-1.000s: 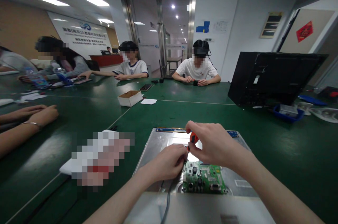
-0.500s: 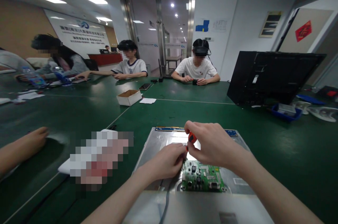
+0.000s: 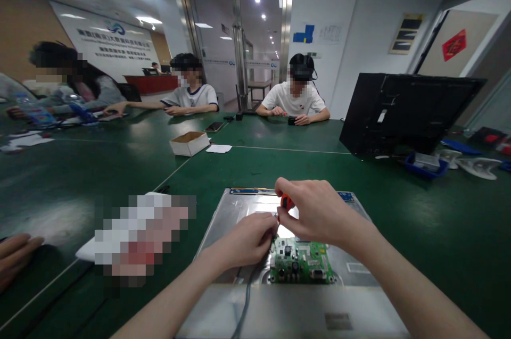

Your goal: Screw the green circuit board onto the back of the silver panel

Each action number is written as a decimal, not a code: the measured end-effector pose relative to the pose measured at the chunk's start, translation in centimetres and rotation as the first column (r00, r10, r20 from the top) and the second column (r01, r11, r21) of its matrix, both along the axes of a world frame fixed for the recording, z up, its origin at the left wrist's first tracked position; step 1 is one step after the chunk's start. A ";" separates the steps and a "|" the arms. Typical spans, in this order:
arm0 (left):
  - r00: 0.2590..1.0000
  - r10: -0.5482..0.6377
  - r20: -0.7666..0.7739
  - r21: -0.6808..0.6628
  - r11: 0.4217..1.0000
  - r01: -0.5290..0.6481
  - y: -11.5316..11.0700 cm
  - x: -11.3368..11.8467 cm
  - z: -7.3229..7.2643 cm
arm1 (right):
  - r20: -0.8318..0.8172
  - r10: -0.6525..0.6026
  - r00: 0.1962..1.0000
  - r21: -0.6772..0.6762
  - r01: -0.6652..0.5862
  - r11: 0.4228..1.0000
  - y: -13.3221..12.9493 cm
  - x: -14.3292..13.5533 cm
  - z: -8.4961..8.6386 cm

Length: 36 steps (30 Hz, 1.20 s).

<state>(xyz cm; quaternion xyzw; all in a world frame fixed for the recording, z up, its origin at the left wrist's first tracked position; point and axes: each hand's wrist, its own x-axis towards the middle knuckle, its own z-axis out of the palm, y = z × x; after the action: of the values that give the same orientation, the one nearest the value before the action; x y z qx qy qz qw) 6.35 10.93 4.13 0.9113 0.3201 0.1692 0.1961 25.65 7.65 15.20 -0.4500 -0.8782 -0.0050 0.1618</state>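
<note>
My right hand (image 3: pixel 315 208) is closed around the red-and-black handle of a screwdriver (image 3: pixel 286 202), held above the metal back of a display panel (image 3: pixel 217 232). Right beside it, my left hand (image 3: pixel 249 238) has its fingers pinched together at the tool's lower end. Whatever those fingertips grip is hidden. A green circuit board (image 3: pixel 301 262) lies on the panel just below both hands. From under my left hand a grey cable (image 3: pixel 246 302) runs down toward the near edge.
Another person's hand (image 3: pixel 18 256) rests at the left edge, near a blurred white-and-pink item (image 3: pixel 136 238). Farther off are a white box (image 3: pixel 189 143), a phone (image 3: pixel 214 126), a black monitor (image 3: pixel 407 115) and a blue tray (image 3: pixel 426 166). Several people sit around the green table (image 3: pixel 271 166).
My view has shifted slightly. Both my hands keep nearly the same place over the panel. The other person's hand at the left has moved nearer and farther left.
</note>
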 end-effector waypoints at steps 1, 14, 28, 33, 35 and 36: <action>1.000 0.003 -0.011 0.001 1.000 -0.003 0.0 0.0 0.1 | 0.006 -0.005 1.000 -0.002 0.005 1.000 0.1 0.0 0.0; 1.000 0.008 0.000 -0.034 0.999 -0.008 -0.2 0.0 0.2 | 0.000 0.004 1.000 -0.002 -0.004 1.000 0.2 0.0 -0.1; 0.999 -0.001 0.035 -0.038 0.999 0.002 -0.3 0.1 0.2 | 0.009 -0.006 1.000 -0.014 0.006 1.000 0.1 -0.1 0.0; 1.000 0.017 0.007 -0.019 1.000 -0.017 -0.2 0.1 0.2 | 0.032 0.000 0.999 0.019 0.000 1.000 0.1 -0.1 -0.1; 1.000 0.022 -0.018 -0.007 1.000 -0.022 -0.2 0.0 0.2 | 0.074 -0.037 0.997 0.045 0.034 0.998 0.3 -0.2 -0.2; 1.000 0.018 -0.017 -0.004 1.000 -0.018 -0.2 0.0 0.2 | 0.089 -0.049 0.995 0.052 0.045 0.998 0.4 -0.2 -0.3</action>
<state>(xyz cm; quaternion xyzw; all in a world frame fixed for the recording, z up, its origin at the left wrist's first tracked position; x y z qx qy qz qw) 6.36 10.72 4.33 0.9094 0.3303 0.1625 0.1936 25.45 8.01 14.93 -0.4656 -0.8734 -0.0513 0.1330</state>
